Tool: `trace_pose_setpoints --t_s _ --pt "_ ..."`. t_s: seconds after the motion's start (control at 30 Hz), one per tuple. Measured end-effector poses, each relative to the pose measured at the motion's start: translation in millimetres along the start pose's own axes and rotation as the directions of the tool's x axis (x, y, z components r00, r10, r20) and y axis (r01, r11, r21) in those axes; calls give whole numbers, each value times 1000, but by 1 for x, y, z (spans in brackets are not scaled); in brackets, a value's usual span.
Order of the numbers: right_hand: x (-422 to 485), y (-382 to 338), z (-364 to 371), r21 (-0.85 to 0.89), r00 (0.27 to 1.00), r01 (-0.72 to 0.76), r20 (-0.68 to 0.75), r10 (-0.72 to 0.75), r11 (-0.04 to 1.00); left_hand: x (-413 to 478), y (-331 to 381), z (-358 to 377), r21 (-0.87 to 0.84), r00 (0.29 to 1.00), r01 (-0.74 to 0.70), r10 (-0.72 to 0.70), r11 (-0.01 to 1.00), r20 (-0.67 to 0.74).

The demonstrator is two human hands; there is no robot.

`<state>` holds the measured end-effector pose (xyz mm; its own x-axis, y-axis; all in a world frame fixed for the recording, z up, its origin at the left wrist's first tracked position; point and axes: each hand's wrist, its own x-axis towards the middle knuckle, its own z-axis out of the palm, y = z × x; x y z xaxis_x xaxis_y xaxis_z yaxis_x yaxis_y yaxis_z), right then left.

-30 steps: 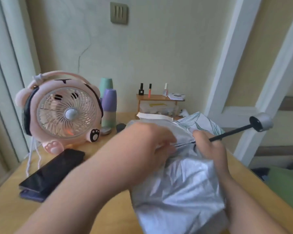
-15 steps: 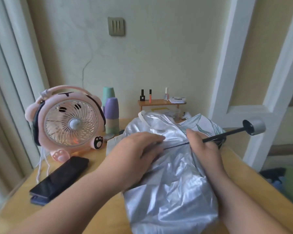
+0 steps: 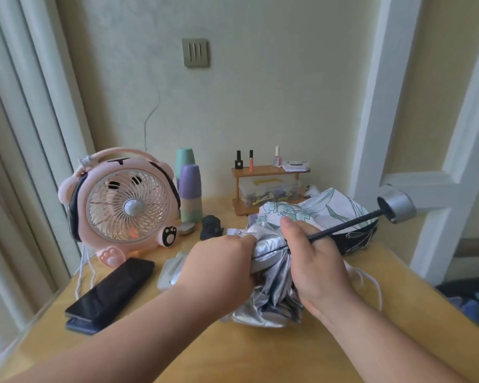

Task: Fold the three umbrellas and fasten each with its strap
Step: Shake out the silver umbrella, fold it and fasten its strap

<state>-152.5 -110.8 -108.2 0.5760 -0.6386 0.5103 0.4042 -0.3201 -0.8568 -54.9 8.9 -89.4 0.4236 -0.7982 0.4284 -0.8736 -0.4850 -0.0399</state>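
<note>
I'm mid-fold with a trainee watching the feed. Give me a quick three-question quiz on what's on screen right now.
1. True or false: the silver umbrella is already fastened with its strap.
2. The black shaft running out of the right hand points: A) back at the person; B) up and right, toward the white door frame; C) straight down.
3. Name the dark flat thing lying in front of the pink fan.

Key:
1. False. Its canopy is loose, bunched in the left hand and the right hand.
2. B.
3. A phone.
</note>
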Motion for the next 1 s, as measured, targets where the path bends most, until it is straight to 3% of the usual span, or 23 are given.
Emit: trace_pose_setpoints --t_s 0.13,0.23,0.27,0.33,0.37,0.4,0.43,0.47,0.5,0.53,0.57,0.63,0.67,0.73,0.8,0.83,0.9,1.0 --pt "-2 -6 -1 55 999 28 29 -30 998 4 -4 6 -1 999 -17 17 1000 -31" --pt "-4 -11 -4 -15 992 71 107 -69 997 7 -16 7 35 993 -57 60 998 -101" --pt "-4 -14 -4 -20 991 31 131 -28 999 9 -22 8 62 989 -69 76 996 -128" --pt "-4 -24 -7 -56 962 -206 171 213 977 16 -37 6 113 982 -56 75 992 -174" --pt "-9 -33 -12 -195 924 -302 182 337 933 19 -45 5 129 979 -33 58 991 -197" --pt "-17 -44 -18 -429 902 -279 189 387 859 23 -53 4 145 973 -13 46 989 -227" --pt "-23 -54 -26 -660 931 -109 193 309 743 26 -59 1 155 969 1 37 988 -244" --pt "-28 -69 -28 -800 970 148 233 73 581 28 -62 1 163 966 7 35 987 -254" --pt "-30 -81 -26 -830 930 367 315 -190 421 29 -62 5 173 968 -1 44 985 -248" --pt "-26 -89 -22 -834 863 481 396 -314 270 30 -60 11 174 973 -22 62 984 -223" --pt "-17 -92 -16 -853 854 498 452 -260 155 29 -54 18 169 978 -49 81 984 -193" --pt "8 -83 0 -914 902 403 406 145 46 26 -39 31 175 984 -97 121 980 -134" --pt "19 -73 6 -933 865 354 350 359 59 25 -32 36 189 984 -124 145 974 -104" --pt "37 -49 11 -964 704 198 267 659 179 23 -21 43 211 980 -173 190 962 -61" --pt "45 -31 12 -968 583 36 223 781 249 21 -14 50 242 975 -204 218 949 -35" --pt "45 -25 12 -971 571 40 215 792 235 19 -13 52 252 976 -201 214 947 -26" --pt "40 -18 16 -972 643 111 228 731 206 15 -13 53 242 973 -186 212 952 -87" --pt "23 -16 12 -953 830 271 302 470 133 1 -17 45 170 923 -211 254 963 -291"
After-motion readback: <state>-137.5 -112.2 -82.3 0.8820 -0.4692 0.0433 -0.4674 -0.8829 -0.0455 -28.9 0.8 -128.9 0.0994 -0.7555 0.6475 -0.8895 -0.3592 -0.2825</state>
